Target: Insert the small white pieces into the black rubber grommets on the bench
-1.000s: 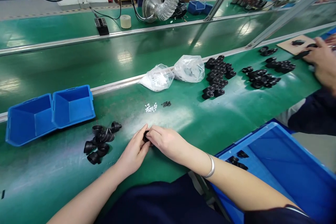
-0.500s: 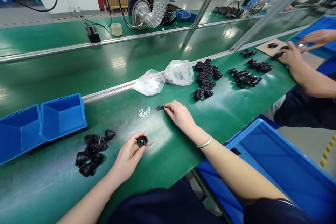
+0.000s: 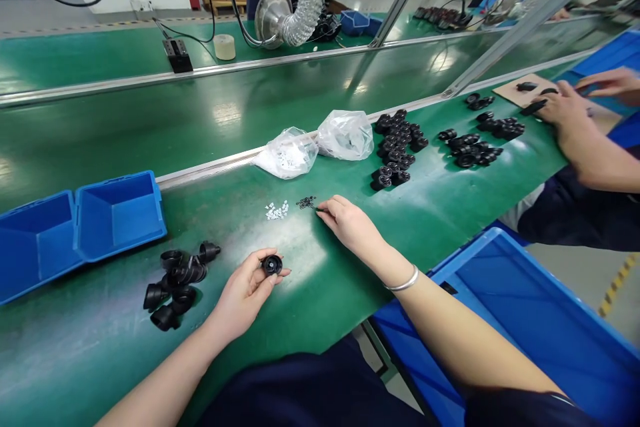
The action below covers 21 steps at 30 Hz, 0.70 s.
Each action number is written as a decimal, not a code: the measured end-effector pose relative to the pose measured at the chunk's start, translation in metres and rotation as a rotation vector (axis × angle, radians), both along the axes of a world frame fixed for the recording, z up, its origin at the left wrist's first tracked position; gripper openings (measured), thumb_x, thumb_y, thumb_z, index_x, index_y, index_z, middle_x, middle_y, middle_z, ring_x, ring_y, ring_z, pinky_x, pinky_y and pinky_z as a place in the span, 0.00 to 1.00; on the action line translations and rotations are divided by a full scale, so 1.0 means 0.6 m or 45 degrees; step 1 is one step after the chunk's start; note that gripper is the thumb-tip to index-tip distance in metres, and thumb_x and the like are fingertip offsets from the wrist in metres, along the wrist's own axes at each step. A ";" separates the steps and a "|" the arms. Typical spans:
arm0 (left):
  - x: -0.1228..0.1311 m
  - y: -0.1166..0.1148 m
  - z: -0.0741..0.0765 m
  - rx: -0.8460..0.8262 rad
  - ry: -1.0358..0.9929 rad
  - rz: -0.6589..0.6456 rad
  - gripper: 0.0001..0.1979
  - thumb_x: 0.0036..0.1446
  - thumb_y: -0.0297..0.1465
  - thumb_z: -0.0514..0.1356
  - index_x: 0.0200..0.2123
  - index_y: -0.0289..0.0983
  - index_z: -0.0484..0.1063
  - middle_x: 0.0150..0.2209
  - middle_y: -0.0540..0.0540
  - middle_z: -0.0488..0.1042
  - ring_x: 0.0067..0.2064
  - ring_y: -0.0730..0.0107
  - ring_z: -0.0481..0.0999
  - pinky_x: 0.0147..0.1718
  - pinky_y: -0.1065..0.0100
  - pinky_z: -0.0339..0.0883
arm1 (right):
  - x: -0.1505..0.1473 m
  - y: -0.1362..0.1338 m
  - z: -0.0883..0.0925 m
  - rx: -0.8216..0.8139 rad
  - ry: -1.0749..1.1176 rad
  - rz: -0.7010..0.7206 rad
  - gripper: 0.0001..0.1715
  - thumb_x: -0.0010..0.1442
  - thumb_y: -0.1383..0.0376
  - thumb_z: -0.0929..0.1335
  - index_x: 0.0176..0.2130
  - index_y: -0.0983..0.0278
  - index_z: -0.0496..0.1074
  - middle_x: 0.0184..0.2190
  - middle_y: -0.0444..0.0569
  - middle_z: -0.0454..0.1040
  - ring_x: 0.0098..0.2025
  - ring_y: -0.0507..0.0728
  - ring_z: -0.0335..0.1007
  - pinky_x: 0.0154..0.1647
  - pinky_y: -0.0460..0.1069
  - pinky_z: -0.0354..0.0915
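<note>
A round black plastic part, its hollow side facing up with a small pale spot at the centre, is held in my left hand. My right hand pinches beside a little pile of small black rings; a dark speck shows at its fingertips, probably one such ring. Left of the rings lies a pile of small white pieces. Several black cup-shaped parts rest in a heap to the left of my left hand.
Two blue bins stand at the left. Two clear plastic bags lie by the metal rail. Groups of black parts sit to the right. A co-worker's hands work over a board. A large blue crate is below the table's edge.
My right hand has drawn slightly right, away from the black rings, its fingers still pinched. My left hand keeps its hold on the round black part, almost unmoved.
</note>
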<state>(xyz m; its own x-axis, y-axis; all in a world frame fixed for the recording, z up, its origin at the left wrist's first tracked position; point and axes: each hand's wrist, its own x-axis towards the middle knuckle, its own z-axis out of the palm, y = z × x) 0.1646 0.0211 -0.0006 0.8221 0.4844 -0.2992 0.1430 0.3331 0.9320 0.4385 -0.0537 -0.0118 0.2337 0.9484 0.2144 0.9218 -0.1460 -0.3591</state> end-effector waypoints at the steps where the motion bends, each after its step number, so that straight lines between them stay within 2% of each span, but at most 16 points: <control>1: 0.000 0.000 0.000 -0.005 0.000 -0.003 0.21 0.62 0.41 0.60 0.53 0.39 0.62 0.58 0.37 0.69 0.55 0.53 0.76 0.56 0.55 0.68 | 0.001 0.000 0.002 0.001 0.027 -0.002 0.07 0.67 0.66 0.64 0.40 0.65 0.71 0.36 0.53 0.71 0.35 0.59 0.71 0.37 0.53 0.70; 11: 0.001 0.002 -0.001 -0.047 -0.026 -0.010 0.21 0.62 0.40 0.60 0.54 0.39 0.62 0.56 0.38 0.70 0.54 0.53 0.77 0.56 0.54 0.68 | -0.002 0.017 0.000 0.048 0.146 -0.054 0.08 0.66 0.66 0.65 0.34 0.63 0.71 0.33 0.51 0.72 0.35 0.58 0.71 0.35 0.52 0.67; 15: 0.001 0.002 -0.002 -0.115 -0.043 0.027 0.22 0.60 0.39 0.62 0.55 0.39 0.63 0.53 0.39 0.72 0.53 0.53 0.78 0.56 0.53 0.68 | -0.014 0.010 0.015 0.049 0.229 -0.047 0.10 0.65 0.63 0.66 0.32 0.63 0.71 0.29 0.49 0.72 0.32 0.57 0.70 0.32 0.51 0.66; 17: 0.001 0.002 -0.004 -0.139 -0.046 0.033 0.22 0.60 0.38 0.62 0.54 0.38 0.63 0.50 0.39 0.74 0.52 0.53 0.78 0.56 0.53 0.68 | -0.042 0.005 0.028 0.084 0.330 0.032 0.09 0.65 0.64 0.67 0.33 0.63 0.72 0.29 0.48 0.72 0.31 0.56 0.69 0.33 0.50 0.66; 21: 0.000 0.004 -0.012 -0.163 -0.065 0.032 0.22 0.59 0.36 0.63 0.54 0.38 0.65 0.49 0.41 0.76 0.52 0.55 0.78 0.57 0.53 0.67 | -0.121 -0.003 0.040 0.132 0.626 0.367 0.05 0.67 0.67 0.66 0.37 0.63 0.72 0.32 0.47 0.71 0.34 0.54 0.69 0.36 0.49 0.67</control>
<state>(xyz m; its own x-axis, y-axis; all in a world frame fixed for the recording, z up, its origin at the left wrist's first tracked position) 0.1649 0.0237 -0.0078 0.8257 0.4658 -0.3182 0.0867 0.4526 0.8875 0.3659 -0.0552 0.0124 0.0651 0.9683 0.2413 0.6404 0.1449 -0.7543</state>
